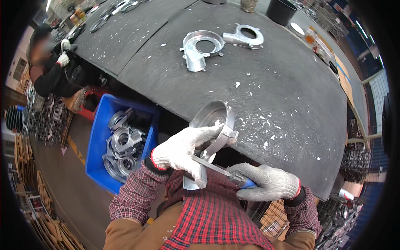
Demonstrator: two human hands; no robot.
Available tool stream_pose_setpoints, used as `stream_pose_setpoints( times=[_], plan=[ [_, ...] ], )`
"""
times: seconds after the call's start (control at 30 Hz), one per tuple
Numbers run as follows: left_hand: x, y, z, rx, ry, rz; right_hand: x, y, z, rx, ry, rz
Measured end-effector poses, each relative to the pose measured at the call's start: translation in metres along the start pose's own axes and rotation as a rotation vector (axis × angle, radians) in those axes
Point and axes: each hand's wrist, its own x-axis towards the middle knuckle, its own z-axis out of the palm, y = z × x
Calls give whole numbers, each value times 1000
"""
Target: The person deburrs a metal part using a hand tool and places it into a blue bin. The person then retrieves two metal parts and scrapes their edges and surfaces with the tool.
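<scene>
My left hand (179,150), in a white knit glove, grips a silvery cast-metal blower housing (208,111) at the table's near edge. The housing is tilted, its round hollow facing up and its outlet end down by my lap. In my gloved right hand (268,182) is a flat file (214,167) with a blue handle. Its long grey blade points left and lies against the housing close to my left fingers; the exact contact is hidden. Two similar housings, one nearer (189,48) and one farther right (254,40), lie at the far side of the table.
Pale metal flakes (266,125) are scattered over the dark tabletop (291,91). A blue bin (95,141) of several metal castings stands on the floor at my left. Another person (54,66) in gloves works at the table's far left. A black bucket (281,11) stands at the back.
</scene>
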Motion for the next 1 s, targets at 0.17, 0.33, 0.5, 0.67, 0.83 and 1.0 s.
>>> stream_pose_setpoints(
  times=[0.17,0.33,0.5,0.67,0.83,1.0],
  plan=[
    [-19,-11,-24,324,35,125,17,-14,1,-112,-115,-33],
    [-64,-6,-27,30,217,-21,35,-24,15,-374,-329,-200],
    [-75,-24,-32,421,203,149,51,-20,26,-182,32,-192],
    [-108,-8,-40,230,260,-60,62,-35,24,-305,-172,-236],
    [-183,-7,-82,969,701,-511,58,10,8,-175,70,-186],
    [-50,13,-101,1245,766,-6,34,72,20,146,501,-86]
  ],
)
